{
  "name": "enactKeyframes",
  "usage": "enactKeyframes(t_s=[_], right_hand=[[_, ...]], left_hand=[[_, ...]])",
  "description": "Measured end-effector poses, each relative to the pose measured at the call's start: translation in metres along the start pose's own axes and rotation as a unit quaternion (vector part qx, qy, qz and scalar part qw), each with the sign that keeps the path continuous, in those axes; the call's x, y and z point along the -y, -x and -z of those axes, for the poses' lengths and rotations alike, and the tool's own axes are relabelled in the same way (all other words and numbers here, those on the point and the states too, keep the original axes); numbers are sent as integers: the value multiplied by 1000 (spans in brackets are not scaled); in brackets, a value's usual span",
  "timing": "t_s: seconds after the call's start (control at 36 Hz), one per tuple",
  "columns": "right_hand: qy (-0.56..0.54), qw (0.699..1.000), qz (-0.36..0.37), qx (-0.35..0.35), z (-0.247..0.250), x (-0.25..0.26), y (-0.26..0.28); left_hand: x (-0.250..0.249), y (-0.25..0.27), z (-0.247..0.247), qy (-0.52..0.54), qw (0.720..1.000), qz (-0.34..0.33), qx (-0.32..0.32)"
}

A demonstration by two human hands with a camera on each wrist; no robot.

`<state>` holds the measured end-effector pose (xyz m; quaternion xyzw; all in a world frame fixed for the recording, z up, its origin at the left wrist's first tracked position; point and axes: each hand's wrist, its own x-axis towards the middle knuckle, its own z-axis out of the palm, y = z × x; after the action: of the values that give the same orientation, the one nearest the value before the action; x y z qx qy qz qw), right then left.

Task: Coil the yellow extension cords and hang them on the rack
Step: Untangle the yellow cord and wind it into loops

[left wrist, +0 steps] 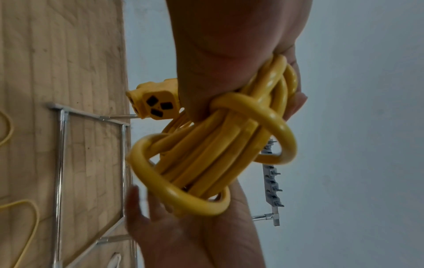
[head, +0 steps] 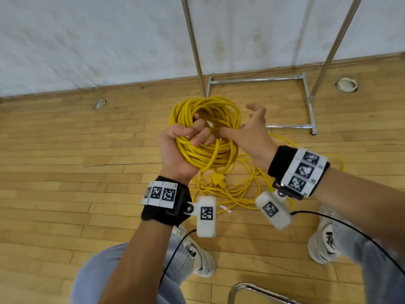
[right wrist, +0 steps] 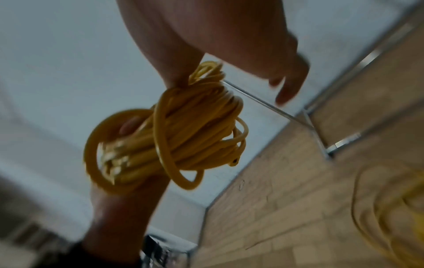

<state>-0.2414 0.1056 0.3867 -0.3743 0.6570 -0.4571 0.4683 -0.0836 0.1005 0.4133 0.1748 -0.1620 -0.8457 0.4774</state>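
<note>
My left hand (head: pixel 195 137) grips a thick coil of yellow extension cord (head: pixel 208 115) held above the floor; the left wrist view shows the bundle (left wrist: pixel 213 148) in its fist, with loops wound across it. The cord's yellow socket end (head: pixel 218 179) (left wrist: pixel 156 103) hangs just below the coil. My right hand (head: pixel 247 121) is beside the coil on its right, fingers spread and holding nothing, thumb pointing at the loops; it is blurred in the right wrist view (right wrist: pixel 284 87). More yellow cord (head: pixel 241 191) lies loose on the floor below. The metal rack (head: pixel 306 126) stands behind.
The rack's two uprights (head: pixel 194 44) rise in front of a white wall, and its hook strip (left wrist: pixel 271 181) shows in the left wrist view. Round floor fittings (head: pixel 99 104) sit in the wooden floor. A chrome chair frame (head: pixel 249 289) is at my feet.
</note>
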Motion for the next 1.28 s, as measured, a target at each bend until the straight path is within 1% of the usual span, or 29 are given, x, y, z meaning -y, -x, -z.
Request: enactKeyframes(t_s=[0.03,0.06,0.11,0.14,0.19,0.25,0.44,0.56,0.64,0.72,0.81,0.86,0.94,1.0,1.06,1.11,1.22,1.28], right_hand=[[-53,995,-67,51,2,2,-1],[-100,981,-126,109,4,5,-1],[-158,942,-208,212,6,12,3],[-177,924,-237,242,6,15,6],[-191,907,-257,272,7,11,7],[-208,900,-258,283,7,9,9],[-225,908,-239,260,8,0,9],[-199,920,-240,238,14,-1,5],[-159,946,-198,199,22,-1,0],[-148,958,-154,189,29,-1,-3],[-158,966,-113,173,33,-2,-5],[-162,969,-98,157,37,0,-5],[-168,965,-93,180,46,3,-5],[-161,966,-102,172,51,2,-5],[-156,972,-128,124,54,-3,-8],[-143,973,-154,93,57,-9,-11],[-152,964,-204,76,59,-5,-9],[-164,960,-216,70,60,-2,-10]], left_hand=[[1,1,0,8,1000,5,4],[2,1,0,18,1000,11,8],[3,2,1,36,999,19,16],[4,3,0,38,999,23,19],[5,4,1,33,999,29,17],[5,6,1,39,998,39,22],[5,7,-3,25,995,81,47],[7,2,-4,-21,994,94,46],[10,-2,-1,-40,993,108,33],[11,-6,-2,-83,990,114,32],[10,-11,-4,-133,984,120,7],[8,-15,-5,-142,982,119,-21],[7,-20,-4,-128,984,113,-46],[10,-21,-7,-135,982,120,-46],[19,-21,-15,-167,976,132,-40],[28,-23,-22,-189,971,139,-46],[28,-29,-24,-175,970,152,-69],[25,-31,-26,-203,964,155,-78]])
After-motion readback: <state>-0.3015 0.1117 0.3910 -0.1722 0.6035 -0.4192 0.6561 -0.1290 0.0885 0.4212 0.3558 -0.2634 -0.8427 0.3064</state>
